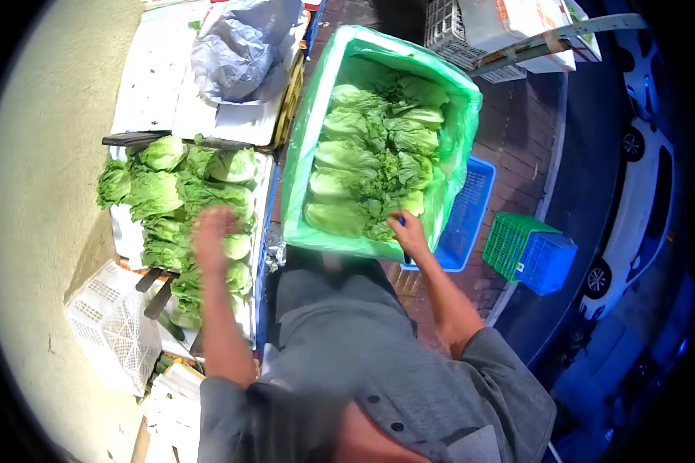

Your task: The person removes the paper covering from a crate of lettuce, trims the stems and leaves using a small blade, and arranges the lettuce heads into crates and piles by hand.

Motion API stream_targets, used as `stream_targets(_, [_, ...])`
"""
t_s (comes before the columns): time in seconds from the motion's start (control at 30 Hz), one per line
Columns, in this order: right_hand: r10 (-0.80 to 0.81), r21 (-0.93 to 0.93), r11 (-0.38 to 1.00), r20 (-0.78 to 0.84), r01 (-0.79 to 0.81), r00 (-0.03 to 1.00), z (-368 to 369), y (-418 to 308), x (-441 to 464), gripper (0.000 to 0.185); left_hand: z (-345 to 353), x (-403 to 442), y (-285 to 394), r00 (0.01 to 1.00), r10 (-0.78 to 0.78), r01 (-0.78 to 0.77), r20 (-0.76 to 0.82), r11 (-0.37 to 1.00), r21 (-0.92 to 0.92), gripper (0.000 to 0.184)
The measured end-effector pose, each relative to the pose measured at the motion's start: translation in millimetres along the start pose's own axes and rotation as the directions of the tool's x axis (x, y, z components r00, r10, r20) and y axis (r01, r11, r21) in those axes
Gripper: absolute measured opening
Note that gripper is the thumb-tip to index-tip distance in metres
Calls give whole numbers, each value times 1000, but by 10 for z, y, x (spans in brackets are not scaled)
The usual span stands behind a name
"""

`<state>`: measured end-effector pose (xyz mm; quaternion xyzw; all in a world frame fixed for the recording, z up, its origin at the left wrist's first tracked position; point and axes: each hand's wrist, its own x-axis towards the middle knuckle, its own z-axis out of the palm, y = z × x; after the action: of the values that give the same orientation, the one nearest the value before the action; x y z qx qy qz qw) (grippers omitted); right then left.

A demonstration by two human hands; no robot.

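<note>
Rows of green lettuce heads (344, 157) fill a box lined with green plastic (305, 174) in front of my body. My right hand (408, 233) is at the box's near right corner, fingers closed around a small dark blue object (402, 221) that I cannot make out fully. On the left, more lettuce (156, 193) lies on a white-topped table. My left hand (215, 230) is over this lettuce, blurred by motion, and its fingers cannot be made out clearly.
A blue crate (471, 204) stands beneath the lined box's right side. Beyond it are green (508, 239) and blue (547, 262) baskets. Crumpled plastic (243, 50) lies at the upper left, a white basket (116, 324) at the lower left. White boxes (510, 23) stand at the upper right.
</note>
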<state>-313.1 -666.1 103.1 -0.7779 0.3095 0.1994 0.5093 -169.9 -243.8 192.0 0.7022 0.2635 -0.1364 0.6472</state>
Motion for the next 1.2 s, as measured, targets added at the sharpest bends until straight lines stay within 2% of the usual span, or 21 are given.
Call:
stream_targets(0.03, [-165,-93,982,-16,163,986,124,10,135,31,427,-260,155,953,-189,189,235,982,24,28])
stream_targets(0.07, [-316,-256,914,31,313,948,233,-198,228,27,693,-341,-163,895,-276,238,351,960,147,34])
stream_targets(0.1, [-459,-296,833,99,467,883,333,-411,314,21,888,-325,-698,847,-273,104,457,927,361,38])
stream_targets(0.13, [-487,-311,792,200,526,850,412,-683,361,21,1140,-417,-915,871,-212,45,443,933,357,47])
stream_targets(0.17, [-510,-319,743,299,588,807,500,-886,463,21,1323,-401,-1213,903,-119,-62,412,914,400,48])
stream_targets(0.27, [-542,-343,655,407,673,735,881,-953,891,27,1621,-288,-1525,948,58,-242,313,769,591,48])
stream_targets(0.3, [-517,-334,669,434,664,738,930,-1018,963,28,1677,-228,-1567,954,102,-270,282,700,661,47])
stream_targets(0.37, [-458,-324,698,483,638,746,976,-1175,1004,31,1803,-106,-1618,984,-75,-52,164,754,655,43])
stream_targets(0.43, [-471,-347,601,574,720,670,1041,-1186,1039,33,1857,50,-1743,964,-250,133,92,751,646,42])
stream_targets(0.47, [-476,-356,543,615,760,628,1051,-1217,1072,34,1841,102,-1829,949,-275,109,154,745,658,41])
stream_targets(0.5, [-420,-385,495,679,779,602,1098,-1146,1151,43,1834,150,-1771,931,-295,81,215,741,667,40])
stream_targets(0.6, [-394,-419,431,709,799,585,1132,-1174,1191,46,1737,284,-2135,865,-298,-69,404,726,684,32])
stream_targets(0.63, [-367,-423,433,724,796,585,1154,-1179,1218,44,1740,309,-2152,849,-329,-56,413,721,691,30])
stream_targets(0.67, [-333,-437,428,737,791,588,1168,-1191,1246,44,1743,297,-2174,863,-329,-40,384,713,700,28])
stream_targets(0.8, [-251,-470,398,770,788,587,1188,-1248,1297,41,1793,88,-1509,928,-271,-9,256,671,742,28])
stream_targets(0.83, [-254,-467,393,773,792,581,1157,-1281,1288,39,1814,59,-1415,928,-324,98,182,687,720,30])
stream_targets(0.93, [-240,-489,368,772,791,589,1085,-1367,1224,36,1791,-68,-1254,956,-245,31,164,636,771,30])
stream_targets(1.1, [-243,-466,359,790,809,563,886,-1493,1169,31,1708,-140,-1354,964,-165,-35,207,695,718,30])
stream_targets(1.2, [-368,-379,397,769,836,523,726,-1470,1100,30,1681,-230,-1334,970,-102,-74,223,745,663,34])
